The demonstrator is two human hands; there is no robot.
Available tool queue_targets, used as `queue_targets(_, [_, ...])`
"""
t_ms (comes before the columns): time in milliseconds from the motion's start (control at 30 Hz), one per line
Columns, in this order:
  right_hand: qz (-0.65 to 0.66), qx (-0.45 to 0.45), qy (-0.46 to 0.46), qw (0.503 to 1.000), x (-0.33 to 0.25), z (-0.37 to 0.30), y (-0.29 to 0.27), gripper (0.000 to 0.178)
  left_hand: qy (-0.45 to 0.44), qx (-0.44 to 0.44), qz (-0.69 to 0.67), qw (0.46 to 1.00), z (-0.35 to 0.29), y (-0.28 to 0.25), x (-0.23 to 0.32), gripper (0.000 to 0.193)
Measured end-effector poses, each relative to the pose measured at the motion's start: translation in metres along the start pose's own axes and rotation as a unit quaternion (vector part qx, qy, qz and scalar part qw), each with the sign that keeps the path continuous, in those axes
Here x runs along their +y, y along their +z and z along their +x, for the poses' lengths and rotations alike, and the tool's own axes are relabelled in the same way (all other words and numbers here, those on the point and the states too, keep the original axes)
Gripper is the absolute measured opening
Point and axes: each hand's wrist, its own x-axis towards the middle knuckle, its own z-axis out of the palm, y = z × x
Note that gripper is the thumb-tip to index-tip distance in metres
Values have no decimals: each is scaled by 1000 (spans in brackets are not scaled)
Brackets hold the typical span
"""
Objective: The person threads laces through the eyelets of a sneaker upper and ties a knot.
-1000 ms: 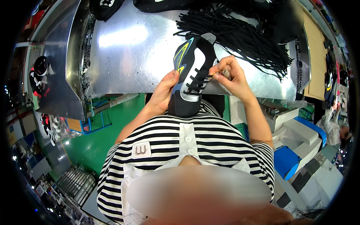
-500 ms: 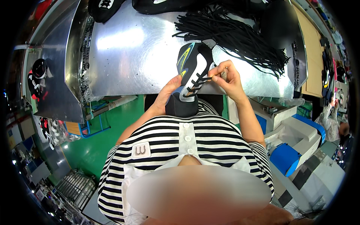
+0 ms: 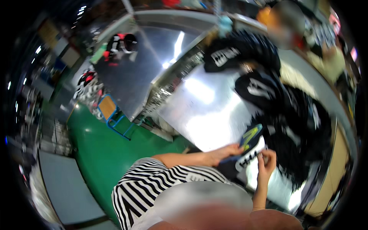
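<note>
A black shoe upper (image 3: pixel 251 143) with a white lacing strip and yellow-green side marks is held over the front edge of the shiny metal table. My left hand (image 3: pixel 227 152) is closed on its side, thumb on top. Black lace (image 3: pixel 249 158) crosses the white strip in several rows. Beside the eyelets, my right hand (image 3: pixel 267 158) has its thumb and fingers pinched together on the lace end. Motion blur hides the exact grip at the fingertips.
Black laces (image 3: pixel 285 149) lie in a heap right of the shoe. Beyond them sit more black shoe uppers (image 3: pixel 226 59). A second metal table (image 3: pixel 130 80) stands left, with a blue-framed stool (image 3: pixel 109 109) near it. Another person (image 3: pixel 326 57) is at the far right.
The whole view has swung toward the left, so table, shoe and hands appear farther right and tilted. Both hands still hold shoe and lace; lacing looks much the same.
</note>
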Motion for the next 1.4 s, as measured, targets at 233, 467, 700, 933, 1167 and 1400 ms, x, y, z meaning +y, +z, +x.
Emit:
queue_targets(233, [-233, -48, -201, 950, -42, 34, 24, 22, 98, -75, -4, 992, 0, 6, 30, 47])
queue_targets(467, [-316, -104, -142, 932, -41, 54, 13, 19, 84, -48, 47, 994, 6, -1, 37, 48])
queue_targets(700, [-180, -144, -10, 973, -21, 58, 13, 19, 90, -68, 82, 990, -9, 12, 57, 47])
queue_targets(933, [70, -124, 194, 971, -40, 67, 20, 17, 99, -68, 141, 983, -16, 9, 68, 40])
queue_targets(1167, [202, -130, 233, 942, -20, 79, 31, 21, 96, -28, 187, 977, -29, 10, 81, 40])
queue_targets(1400, [106, -91, 104, 985, -10, 72, 53, 27, 119, 23, 103, 987, -34, -7, 84, 43])
